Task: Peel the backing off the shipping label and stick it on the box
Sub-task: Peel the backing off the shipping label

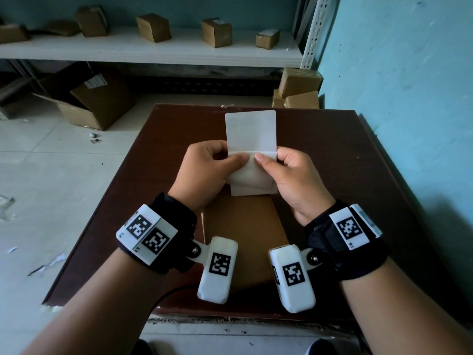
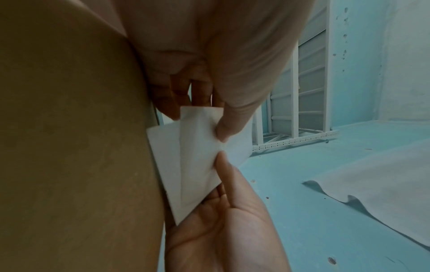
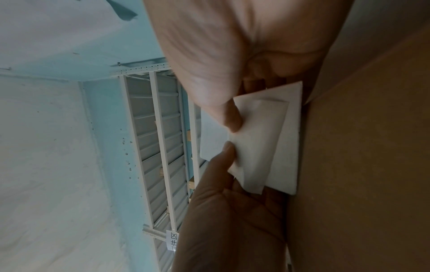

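Observation:
Over a brown cardboard box (image 1: 243, 239) on the dark table (image 1: 332, 175) I hold a blank white label sheet (image 1: 250, 129). Its upper half stands up past my fingers. Below a crease the sheet splits into two layers, a thin flap (image 1: 249, 175) bent toward me over a wider white layer. My left hand (image 1: 230, 160) pinches the crease from the left, my right hand (image 1: 268, 158) from the right, thumbs almost touching. Both wrist views show the flap (image 2: 200, 156) (image 3: 260, 143) between the thumbs, close to the box (image 2: 69, 147) (image 3: 360, 165). Which layer is the backing I cannot tell.
A white shelf (image 1: 153, 52) at the back carries several small cartons. An open carton (image 1: 97, 103) lies on the tiled floor at left. More cartons (image 1: 297, 90) are stacked beyond the table's far right corner by the turquoise wall (image 1: 409, 98). Paper scraps litter the floor.

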{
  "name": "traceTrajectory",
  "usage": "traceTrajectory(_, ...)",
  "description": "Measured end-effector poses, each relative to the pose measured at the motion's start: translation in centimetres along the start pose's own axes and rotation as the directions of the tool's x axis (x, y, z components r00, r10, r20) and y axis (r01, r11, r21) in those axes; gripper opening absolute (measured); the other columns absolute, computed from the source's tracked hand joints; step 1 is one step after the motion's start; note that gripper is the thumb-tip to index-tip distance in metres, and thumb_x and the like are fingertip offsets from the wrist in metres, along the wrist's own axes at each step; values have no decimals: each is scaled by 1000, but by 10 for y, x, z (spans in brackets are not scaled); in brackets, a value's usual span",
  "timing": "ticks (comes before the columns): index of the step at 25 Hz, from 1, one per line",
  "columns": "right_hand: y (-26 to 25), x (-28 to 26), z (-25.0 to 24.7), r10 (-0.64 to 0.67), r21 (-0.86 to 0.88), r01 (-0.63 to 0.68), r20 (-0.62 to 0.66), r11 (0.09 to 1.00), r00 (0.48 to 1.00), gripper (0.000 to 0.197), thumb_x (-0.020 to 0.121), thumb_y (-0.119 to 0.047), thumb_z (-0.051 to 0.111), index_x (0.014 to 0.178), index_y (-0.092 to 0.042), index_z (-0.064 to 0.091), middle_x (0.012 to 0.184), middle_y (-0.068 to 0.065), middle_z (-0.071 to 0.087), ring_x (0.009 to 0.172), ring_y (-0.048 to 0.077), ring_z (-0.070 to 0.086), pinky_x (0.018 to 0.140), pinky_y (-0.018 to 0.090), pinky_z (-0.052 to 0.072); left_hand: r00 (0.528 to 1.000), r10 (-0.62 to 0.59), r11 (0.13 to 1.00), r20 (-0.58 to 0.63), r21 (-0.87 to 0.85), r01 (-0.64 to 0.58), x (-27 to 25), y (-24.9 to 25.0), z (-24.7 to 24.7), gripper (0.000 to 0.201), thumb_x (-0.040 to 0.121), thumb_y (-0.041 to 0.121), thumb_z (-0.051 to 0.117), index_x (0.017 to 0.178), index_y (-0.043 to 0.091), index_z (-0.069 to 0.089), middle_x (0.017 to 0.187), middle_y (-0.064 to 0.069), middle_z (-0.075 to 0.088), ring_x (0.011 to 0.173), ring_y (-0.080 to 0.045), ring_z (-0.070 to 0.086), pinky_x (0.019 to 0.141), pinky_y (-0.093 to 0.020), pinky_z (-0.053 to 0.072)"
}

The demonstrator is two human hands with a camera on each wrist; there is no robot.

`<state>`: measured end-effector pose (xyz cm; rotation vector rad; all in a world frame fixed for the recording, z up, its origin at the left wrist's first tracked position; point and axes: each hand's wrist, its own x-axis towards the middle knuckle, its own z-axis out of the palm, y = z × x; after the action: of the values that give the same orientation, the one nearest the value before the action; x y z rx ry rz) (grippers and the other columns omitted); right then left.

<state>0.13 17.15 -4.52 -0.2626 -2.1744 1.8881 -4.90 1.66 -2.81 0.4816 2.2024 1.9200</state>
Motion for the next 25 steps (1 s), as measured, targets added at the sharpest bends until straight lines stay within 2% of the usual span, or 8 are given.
traceTrajectory(5,-2,-2,-1,-6,3,6,5,1000,1000,9,96,-22,62,96,-27,71,96,-6,75,90,6,71,81,29,59,1000,4,1000,-18,28,-4,1,0,1,9,90,25,69,93,19,74,91,6,75,82,-6,72,68,-19,57)
traceTrajectory(9,-3,-1,0,18,32,-18,10,999,1000,13,94,-26,64,99,-19,74,98,-1,76,95,14,71,86,37,58,1000,13,999,-26,47,-12,1,-1,0,10,90,22,68,99,20,72,96,7,74,86,-5,72,72,-21,59)
traceTrajectory(15,-2,-1,-1,0,13,0,5,1000,1000,12,95,-22,63,103,-24,72,101,-5,75,95,9,71,88,34,59,1000,4,999,-4,38,-4,2,-4,0,16,88,20,70,104,21,71,103,5,74,94,-9,72,79,-27,59)
traceTrajectory(18,-2,-1,0,-13,-14,12,-12,1000,1000,10,96,-22,62,101,-26,71,99,-6,75,94,9,71,86,34,59,1000,-29,1000,4,12,29,2,-3,1,11,88,22,70,99,21,72,98,5,75,89,-8,72,73,-23,58)
traceTrajectory(21,-2,-1,-1,-13,-22,12,-23,1000,1000,9,96,-23,61,98,-27,69,99,-5,74,94,11,71,87,38,59,1000,-13,999,-13,42,14,2,-1,1,11,89,26,69,87,17,75,82,5,75,72,-3,69,61,-17,52)
traceTrajectory(24,-1,-1,0,-2,11,2,-22,1000,1000,9,96,-22,62,98,-24,71,100,-2,76,95,13,71,89,43,58,999,31,996,-41,90,-27,3,-2,1,13,89,23,70,87,13,76,85,-2,76,76,-11,71,65,-24,57)
traceTrajectory(25,-1,-1,0,7,26,-6,-23,1000,1000,9,95,-22,63,98,-23,72,100,-2,76,95,14,72,90,43,58,999,35,995,-42,90,-31,3,-2,0,11,89,22,70,88,13,76,86,-2,76,77,-10,71,65,-23,57)
